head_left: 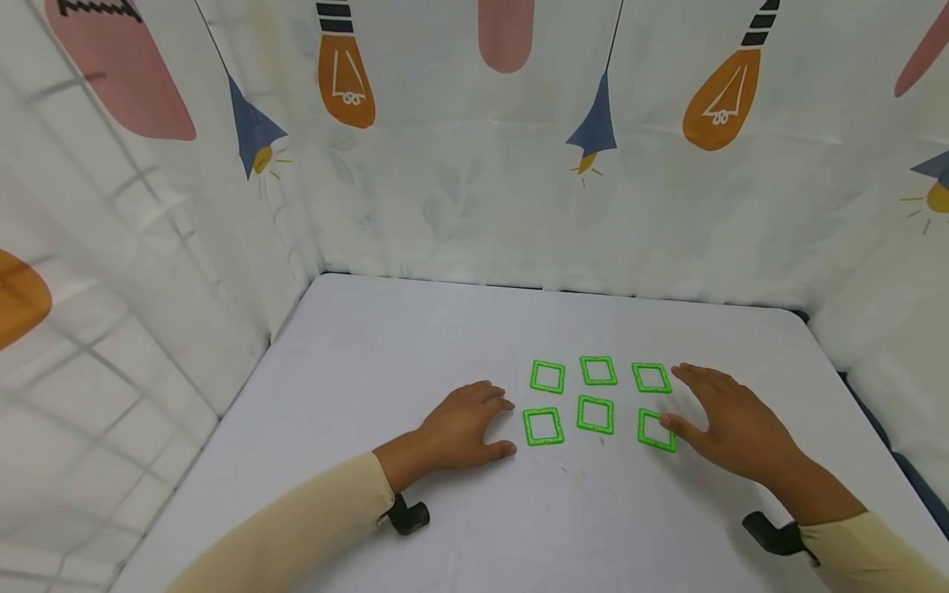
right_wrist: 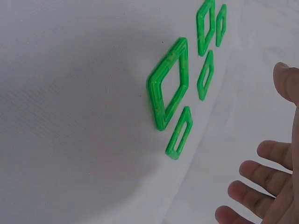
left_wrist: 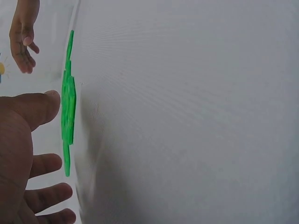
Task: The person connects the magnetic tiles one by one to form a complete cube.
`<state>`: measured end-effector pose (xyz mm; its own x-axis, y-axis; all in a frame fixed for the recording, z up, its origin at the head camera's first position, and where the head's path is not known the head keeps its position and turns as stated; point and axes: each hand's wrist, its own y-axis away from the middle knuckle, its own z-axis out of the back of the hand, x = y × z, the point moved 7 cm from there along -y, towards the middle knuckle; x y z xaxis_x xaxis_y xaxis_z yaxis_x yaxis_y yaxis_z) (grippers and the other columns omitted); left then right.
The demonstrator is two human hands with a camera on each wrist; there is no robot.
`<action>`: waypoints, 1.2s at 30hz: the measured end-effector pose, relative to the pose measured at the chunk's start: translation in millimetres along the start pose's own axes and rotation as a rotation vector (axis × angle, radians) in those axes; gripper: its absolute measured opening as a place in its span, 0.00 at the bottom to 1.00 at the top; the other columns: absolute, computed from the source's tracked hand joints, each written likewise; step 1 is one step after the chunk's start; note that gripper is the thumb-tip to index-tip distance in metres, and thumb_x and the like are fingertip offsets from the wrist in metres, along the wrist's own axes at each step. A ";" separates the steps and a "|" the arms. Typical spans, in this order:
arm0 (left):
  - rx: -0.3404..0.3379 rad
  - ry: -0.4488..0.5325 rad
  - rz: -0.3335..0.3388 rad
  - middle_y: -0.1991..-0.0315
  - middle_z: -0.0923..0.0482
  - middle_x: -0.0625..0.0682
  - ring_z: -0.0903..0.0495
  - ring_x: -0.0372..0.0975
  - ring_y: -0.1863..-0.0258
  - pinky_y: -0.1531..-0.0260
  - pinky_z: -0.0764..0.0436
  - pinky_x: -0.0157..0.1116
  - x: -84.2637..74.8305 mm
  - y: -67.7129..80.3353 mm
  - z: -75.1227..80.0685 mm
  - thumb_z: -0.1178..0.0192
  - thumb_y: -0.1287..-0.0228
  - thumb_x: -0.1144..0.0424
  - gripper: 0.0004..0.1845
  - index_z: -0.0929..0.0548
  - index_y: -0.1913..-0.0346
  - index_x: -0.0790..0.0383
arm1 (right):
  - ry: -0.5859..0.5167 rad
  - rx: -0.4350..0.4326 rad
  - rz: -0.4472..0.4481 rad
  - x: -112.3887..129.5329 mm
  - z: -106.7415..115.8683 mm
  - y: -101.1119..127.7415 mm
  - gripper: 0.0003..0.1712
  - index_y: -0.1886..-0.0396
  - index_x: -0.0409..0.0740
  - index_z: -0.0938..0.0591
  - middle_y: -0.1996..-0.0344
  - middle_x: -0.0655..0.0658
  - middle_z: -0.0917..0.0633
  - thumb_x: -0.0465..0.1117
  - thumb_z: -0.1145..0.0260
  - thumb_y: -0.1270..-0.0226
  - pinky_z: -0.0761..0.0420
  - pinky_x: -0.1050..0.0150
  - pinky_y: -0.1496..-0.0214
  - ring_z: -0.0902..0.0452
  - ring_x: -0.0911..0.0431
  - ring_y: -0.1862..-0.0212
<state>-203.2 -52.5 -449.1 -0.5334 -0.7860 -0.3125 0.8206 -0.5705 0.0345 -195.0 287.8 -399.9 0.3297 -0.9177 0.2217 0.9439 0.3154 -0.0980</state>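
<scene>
Nearby, a person's two cream sleeves, the left (head_left: 296,527) and the right (head_left: 867,552), reached in over a white table (head_left: 334,362) whose near edge was out of view. The left hand (head_left: 463,428), fingers loosely spread and holding nothing, hovered just left of six flat green square frames. The right hand (head_left: 734,416) hovered on the side toward the table's right edge, fingers extended, thumb apart, also empty; in the head view its thumb overlapped one frame, but the right wrist view showed a gap.

The frames lay slightly right of the table's middle, none touching. The nearer row held a left frame (head_left: 544,441), a middle frame (head_left: 596,429) and a right frame (head_left: 656,446); behind them, toward the far edge, came a second row: left (head_left: 547,389), middle (head_left: 600,382) and right (head_left: 654,390).

Being thin and flat, the frames seemed best handled one at a time, with a light pinch across opposite sides and fingers kept off neighbours. Pressing down would probably have made them slide.

Beyond the far edge hung a pale curtain (head_left: 460,181) printed with lamps.
</scene>
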 end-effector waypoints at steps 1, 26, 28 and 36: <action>-0.001 -0.002 0.000 0.30 0.29 0.51 0.37 0.48 0.26 0.28 0.39 0.48 -0.4 -0.7 -1.0 0.35 0.35 0.38 0.33 0.21 0.32 0.52 | -0.005 0.006 -0.003 0.7 -1.3 -0.7 0.50 0.25 0.37 0.32 0.29 0.30 0.31 0.69 0.37 0.32 0.38 0.31 0.35 0.38 0.32 0.30; -0.005 -0.068 0.002 0.30 0.29 0.51 0.37 0.47 0.26 0.28 0.39 0.46 -12.4 -15.6 -7.8 0.35 0.35 0.38 0.33 0.20 0.34 0.52 | -0.050 0.044 -0.004 15.0 -26.3 -11.4 0.46 0.28 0.42 0.27 0.32 0.33 0.26 0.69 0.35 0.33 0.33 0.33 0.36 0.34 0.35 0.31; -0.007 -0.069 0.005 0.30 0.29 0.51 0.37 0.47 0.26 0.28 0.39 0.47 -12.8 -16.2 -7.9 0.35 0.35 0.38 0.32 0.20 0.34 0.52 | -0.052 0.043 -0.001 15.9 -28.6 -13.0 0.45 0.28 0.42 0.27 0.33 0.33 0.26 0.68 0.34 0.33 0.33 0.34 0.36 0.34 0.35 0.31; -0.025 -0.076 0.015 0.31 0.28 0.52 0.37 0.49 0.26 0.28 0.39 0.47 -14.0 -16.8 -9.7 0.34 0.36 0.38 0.31 0.18 0.37 0.52 | -0.047 0.047 0.012 20.7 -38.1 -18.6 0.42 0.30 0.44 0.25 0.33 0.36 0.24 0.65 0.31 0.34 0.32 0.35 0.35 0.33 0.36 0.32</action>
<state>-207.5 -29.6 -454.5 -0.5340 -0.8110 -0.2391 0.8330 -0.5530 0.0152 -206.5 253.7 -430.5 0.3407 -0.9016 0.2664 0.9393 0.3384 -0.0561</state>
